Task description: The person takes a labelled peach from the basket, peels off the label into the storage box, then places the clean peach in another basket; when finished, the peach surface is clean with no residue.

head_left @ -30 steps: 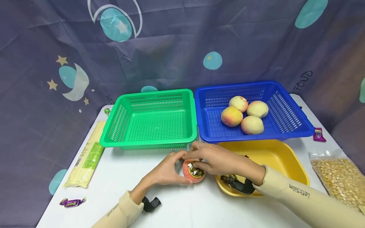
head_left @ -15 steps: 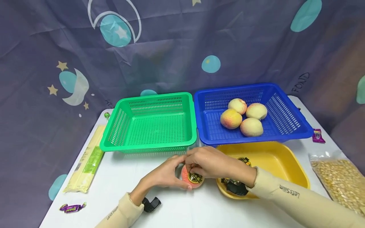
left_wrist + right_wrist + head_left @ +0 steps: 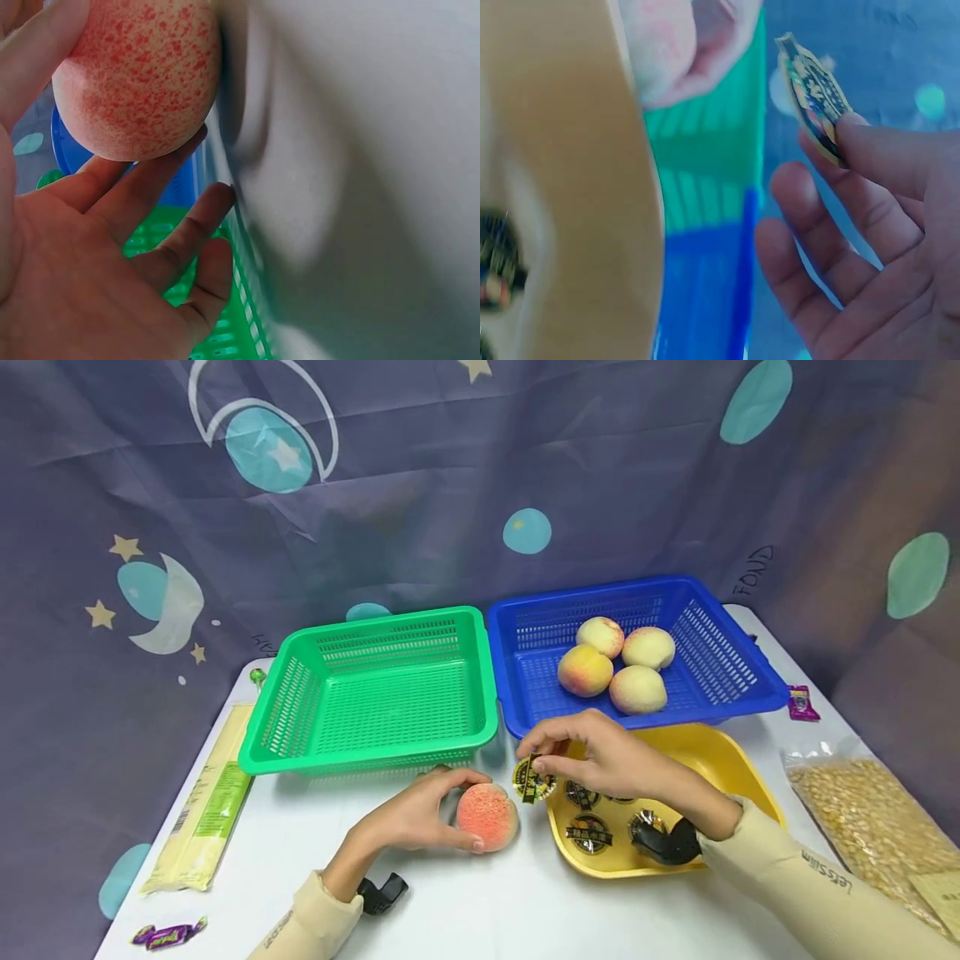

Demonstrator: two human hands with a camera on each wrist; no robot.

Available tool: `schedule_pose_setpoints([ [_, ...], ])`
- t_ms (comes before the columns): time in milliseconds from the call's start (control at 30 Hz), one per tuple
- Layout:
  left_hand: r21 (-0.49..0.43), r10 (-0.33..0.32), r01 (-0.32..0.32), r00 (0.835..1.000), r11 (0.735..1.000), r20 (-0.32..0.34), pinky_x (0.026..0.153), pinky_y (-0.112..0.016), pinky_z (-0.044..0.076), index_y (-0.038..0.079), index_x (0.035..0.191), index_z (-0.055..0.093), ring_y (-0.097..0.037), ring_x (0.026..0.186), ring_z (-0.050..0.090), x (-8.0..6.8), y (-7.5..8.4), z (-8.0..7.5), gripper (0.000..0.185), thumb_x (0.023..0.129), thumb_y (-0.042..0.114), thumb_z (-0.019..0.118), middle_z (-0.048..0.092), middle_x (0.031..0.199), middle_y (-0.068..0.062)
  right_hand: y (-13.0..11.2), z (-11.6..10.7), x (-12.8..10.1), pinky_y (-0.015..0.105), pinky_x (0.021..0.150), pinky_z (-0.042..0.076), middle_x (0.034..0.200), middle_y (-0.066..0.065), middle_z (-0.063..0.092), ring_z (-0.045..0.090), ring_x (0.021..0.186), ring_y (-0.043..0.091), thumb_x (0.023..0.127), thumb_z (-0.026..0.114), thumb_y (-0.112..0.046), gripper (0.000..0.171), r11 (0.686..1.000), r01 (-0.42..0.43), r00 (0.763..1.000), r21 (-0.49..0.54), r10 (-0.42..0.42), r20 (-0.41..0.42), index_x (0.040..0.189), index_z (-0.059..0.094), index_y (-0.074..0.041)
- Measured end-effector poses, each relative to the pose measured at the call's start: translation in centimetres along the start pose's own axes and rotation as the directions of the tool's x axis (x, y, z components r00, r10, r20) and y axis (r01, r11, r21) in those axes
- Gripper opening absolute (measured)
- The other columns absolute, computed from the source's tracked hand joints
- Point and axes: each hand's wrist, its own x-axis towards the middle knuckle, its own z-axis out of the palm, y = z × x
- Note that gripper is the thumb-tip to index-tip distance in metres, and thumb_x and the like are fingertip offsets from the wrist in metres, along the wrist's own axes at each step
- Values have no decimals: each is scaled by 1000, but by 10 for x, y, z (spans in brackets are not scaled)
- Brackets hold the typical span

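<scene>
With the left hand (image 3: 408, 817) cupping the peach (image 3: 487, 816) on the counter (image 3: 480, 902) just left of the yellow tray (image 3: 738, 777), the right hand's fingers (image 3: 542, 766) pinching the sticker (image 3: 532, 779) above it should press the sticker flat, I judge.

Peach (image 3: 487, 816) matt, speckled skin; sticker (image 3: 532, 779) glossy printed foil; green basket (image 3: 375, 693) and blue basket (image 3: 712, 668) perforated plastic; yellow tray (image 3: 720, 760) smooth glossy plastic; counter (image 3: 480, 910) smooth white
</scene>
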Motion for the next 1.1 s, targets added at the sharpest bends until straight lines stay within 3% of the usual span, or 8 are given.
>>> schedule_pose_setpoints([
  [167,2,-2,2,1000,1000,20,106,-47,44,26,138,60,-17,124,56,1,0,-3,72,73,38,91,65,132,6,4,-26,-27,26,67,57,88,-5,74,66,75,8,96,68,-3,14,999,-48,996,1,48,-70,102,73,-15],
  [367,-19,11,-10,999,1000,41,107,-48,44,25,138,59,-19,126,55,1,-2,-6,72,75,39,90,64,132,6,8,-50,-60,25,72,56,91,-6,72,66,80,10,95,67,0,19,997,-73,995,-39,69,-77,98,71,-18],
  [567,-47,33,-30,998,998,59,108,-51,44,24,138,59,-21,126,56,3,-3,-7,71,76,40,89,64,132,5,16,-67,-98,24,67,55,93,-8,73,65,78,7,96,68,-4,21,963,-241,969,-117,232,-88,112,74,-16],
  [633,-46,37,-34,997,998,64,108,-51,44,24,138,59,-21,126,56,3,-3,-7,71,76,40,89,64,132,5,21,-69,-110,23,68,55,97,-6,75,65,81,4,95,68,-4,21,953,-271,962,-134,262,-80,113,74,-14],
  [833,-41,48,-45,996,998,71,108,-51,45,24,138,58,-21,126,57,3,-2,-9,71,76,38,89,65,132,5,39,-69,-133,21,78,57,103,-2,77,66,93,-1,93,70,-2,19,950,-261,964,-171,247,-96,108,74,-12],
  [967,-37,52,-49,996,998,73,108,-50,46,22,139,58,-20,125,57,3,-1,-10,72,76,38,89,65,131,5,47,-65,-137,24,85,57,107,-5,76,67,98,3,91,76,-13,19,936,-258,966,-241,247,-75,110,74,-16],
  [1100,-34,57,-54,995,998,80,107,-49,46,21,139,58,-20,124,58,4,-1,-8,72,77,39,89,65,131,5,51,-61,-136,30,85,57,108,-8,74,65,98,6,87,82,-23,28,900,-263,964,-348,261,-54,112,73,-17],
])
